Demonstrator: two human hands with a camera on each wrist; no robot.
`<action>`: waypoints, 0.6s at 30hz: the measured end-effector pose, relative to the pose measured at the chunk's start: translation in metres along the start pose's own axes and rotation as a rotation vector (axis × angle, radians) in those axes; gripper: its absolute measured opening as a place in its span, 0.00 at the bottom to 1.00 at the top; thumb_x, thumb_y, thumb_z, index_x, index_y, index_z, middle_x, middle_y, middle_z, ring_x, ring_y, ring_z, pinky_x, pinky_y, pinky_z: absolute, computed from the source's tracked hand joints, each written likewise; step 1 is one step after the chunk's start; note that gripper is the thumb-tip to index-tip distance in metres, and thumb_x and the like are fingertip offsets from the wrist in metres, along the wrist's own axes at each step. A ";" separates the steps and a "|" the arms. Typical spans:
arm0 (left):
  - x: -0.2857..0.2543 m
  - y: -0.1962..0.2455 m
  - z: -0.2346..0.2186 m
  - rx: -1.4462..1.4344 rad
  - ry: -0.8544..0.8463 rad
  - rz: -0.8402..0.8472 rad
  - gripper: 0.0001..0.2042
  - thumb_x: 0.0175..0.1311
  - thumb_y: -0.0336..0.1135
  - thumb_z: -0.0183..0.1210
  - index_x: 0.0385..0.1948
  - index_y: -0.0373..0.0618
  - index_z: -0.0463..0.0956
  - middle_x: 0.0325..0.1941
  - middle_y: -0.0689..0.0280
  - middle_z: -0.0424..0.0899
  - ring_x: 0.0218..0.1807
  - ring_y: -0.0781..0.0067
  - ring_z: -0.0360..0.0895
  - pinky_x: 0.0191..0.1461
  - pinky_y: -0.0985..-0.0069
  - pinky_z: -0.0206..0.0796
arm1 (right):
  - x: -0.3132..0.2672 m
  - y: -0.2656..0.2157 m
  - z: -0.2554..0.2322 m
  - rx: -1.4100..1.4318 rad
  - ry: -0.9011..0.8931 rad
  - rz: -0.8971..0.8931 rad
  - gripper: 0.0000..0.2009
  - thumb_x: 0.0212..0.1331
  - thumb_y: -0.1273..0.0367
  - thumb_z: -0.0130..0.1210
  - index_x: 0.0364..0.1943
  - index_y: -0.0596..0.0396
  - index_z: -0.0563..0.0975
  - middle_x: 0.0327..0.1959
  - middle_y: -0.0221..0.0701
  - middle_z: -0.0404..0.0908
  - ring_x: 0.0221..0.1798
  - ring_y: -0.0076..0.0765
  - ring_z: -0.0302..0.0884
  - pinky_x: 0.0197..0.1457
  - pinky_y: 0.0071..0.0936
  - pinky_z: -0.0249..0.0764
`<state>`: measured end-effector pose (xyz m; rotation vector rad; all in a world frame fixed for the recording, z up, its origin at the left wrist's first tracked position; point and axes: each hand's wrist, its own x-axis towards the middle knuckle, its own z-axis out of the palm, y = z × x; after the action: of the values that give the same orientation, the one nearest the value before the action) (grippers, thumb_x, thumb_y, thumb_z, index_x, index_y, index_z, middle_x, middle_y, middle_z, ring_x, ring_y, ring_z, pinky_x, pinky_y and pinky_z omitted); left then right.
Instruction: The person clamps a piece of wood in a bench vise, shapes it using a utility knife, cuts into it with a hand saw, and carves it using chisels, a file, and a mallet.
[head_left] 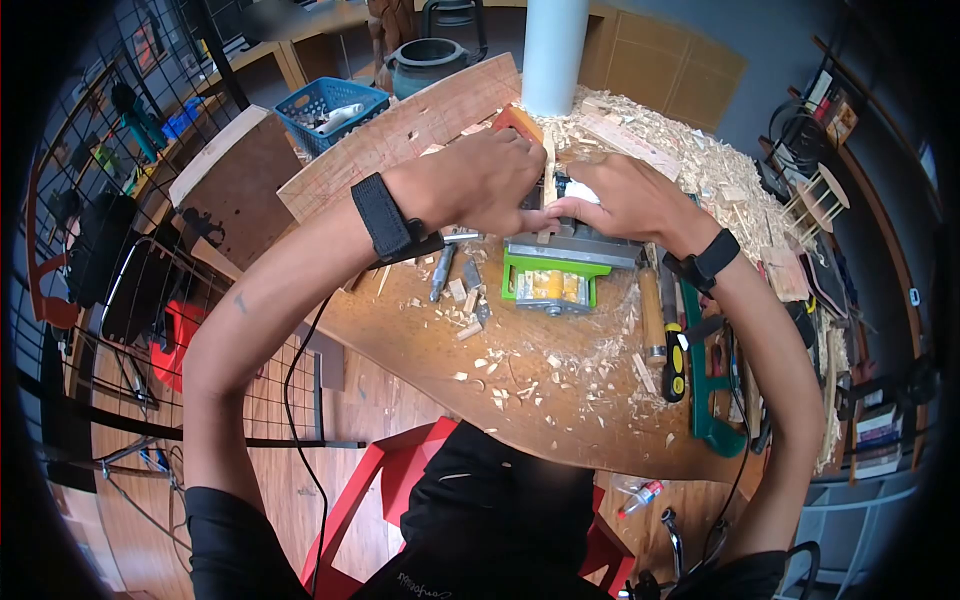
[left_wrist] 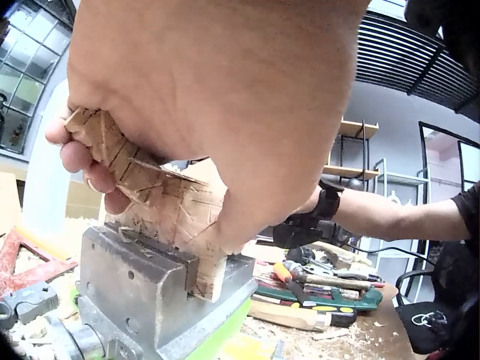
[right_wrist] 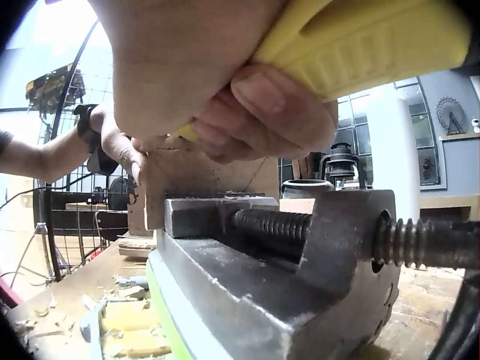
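Observation:
A carved wooden piece [left_wrist: 176,206] with pencil lines stands upright between the jaws of a grey metal vise [left_wrist: 135,277] on a green base [head_left: 505,275]. My left hand [head_left: 475,180] grips this piece from above, its fingers curled over the far side and its thumb on the near side. My right hand [head_left: 630,200] holds a yellow-handled tool [right_wrist: 382,49] just above the vise's screw [right_wrist: 274,223]. The tool's working end is hidden behind the fingers, close to the wood. Both thumbs meet at the near face of the piece.
Wood shavings [head_left: 690,155] cover the table's far right. A long plank [head_left: 420,120], a blue basket [head_left: 310,95] and a white pillar [head_left: 553,60] stand beyond. Right of the vise lie a wooden-handled tool [head_left: 651,310] and a green saw handle [head_left: 715,430].

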<state>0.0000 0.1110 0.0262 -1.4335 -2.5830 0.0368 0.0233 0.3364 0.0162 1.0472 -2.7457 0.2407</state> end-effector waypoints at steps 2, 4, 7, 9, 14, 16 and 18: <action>0.001 0.001 -0.001 0.020 -0.015 -0.003 0.34 0.64 0.64 0.57 0.36 0.29 0.75 0.38 0.45 0.81 0.49 0.45 0.78 0.58 0.59 0.69 | 0.000 -0.002 -0.002 0.000 -0.020 0.019 0.32 0.66 0.44 0.52 0.50 0.66 0.76 0.26 0.51 0.81 0.34 0.60 0.83 0.39 0.50 0.78; 0.002 0.001 -0.003 0.016 -0.035 -0.002 0.34 0.64 0.64 0.57 0.37 0.28 0.76 0.38 0.45 0.82 0.49 0.45 0.78 0.58 0.59 0.69 | -0.001 -0.003 -0.002 -0.001 -0.039 0.038 0.32 0.66 0.44 0.52 0.50 0.65 0.77 0.27 0.51 0.81 0.35 0.60 0.83 0.40 0.50 0.78; 0.002 -0.001 -0.004 0.006 -0.041 0.006 0.35 0.63 0.64 0.57 0.39 0.26 0.76 0.38 0.45 0.82 0.49 0.45 0.79 0.59 0.59 0.69 | -0.001 0.001 0.002 0.009 -0.001 0.016 0.30 0.65 0.43 0.51 0.46 0.62 0.80 0.30 0.52 0.82 0.38 0.60 0.82 0.43 0.50 0.77; 0.001 -0.003 -0.002 -0.022 -0.006 0.020 0.38 0.62 0.65 0.58 0.45 0.25 0.75 0.40 0.44 0.82 0.51 0.45 0.78 0.60 0.59 0.69 | -0.002 0.004 0.005 0.025 0.045 0.003 0.30 0.64 0.43 0.53 0.45 0.61 0.81 0.31 0.52 0.83 0.38 0.62 0.82 0.42 0.50 0.77; -0.012 -0.004 -0.005 0.037 0.050 0.003 0.41 0.60 0.66 0.61 0.49 0.24 0.73 0.49 0.43 0.79 0.57 0.43 0.74 0.63 0.59 0.66 | -0.003 -0.003 0.002 0.026 0.134 -0.035 0.30 0.61 0.42 0.57 0.44 0.61 0.81 0.28 0.52 0.82 0.35 0.62 0.81 0.41 0.50 0.77; -0.023 -0.012 -0.001 0.005 0.272 0.040 0.41 0.54 0.69 0.63 0.45 0.26 0.74 0.48 0.42 0.79 0.55 0.44 0.76 0.62 0.60 0.67 | -0.003 -0.004 0.000 0.010 0.079 -0.007 0.30 0.61 0.42 0.57 0.41 0.61 0.81 0.26 0.52 0.81 0.33 0.62 0.81 0.40 0.50 0.77; -0.037 -0.021 0.004 0.005 0.390 0.066 0.34 0.58 0.59 0.66 0.46 0.29 0.71 0.46 0.44 0.77 0.53 0.43 0.75 0.59 0.59 0.67 | -0.003 -0.002 0.003 0.012 0.102 -0.011 0.31 0.61 0.41 0.57 0.39 0.61 0.81 0.25 0.51 0.81 0.32 0.61 0.81 0.39 0.50 0.76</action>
<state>0.0006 0.0690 0.0194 -1.3650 -2.2185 -0.2065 0.0263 0.3362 0.0124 1.0235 -2.6507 0.3007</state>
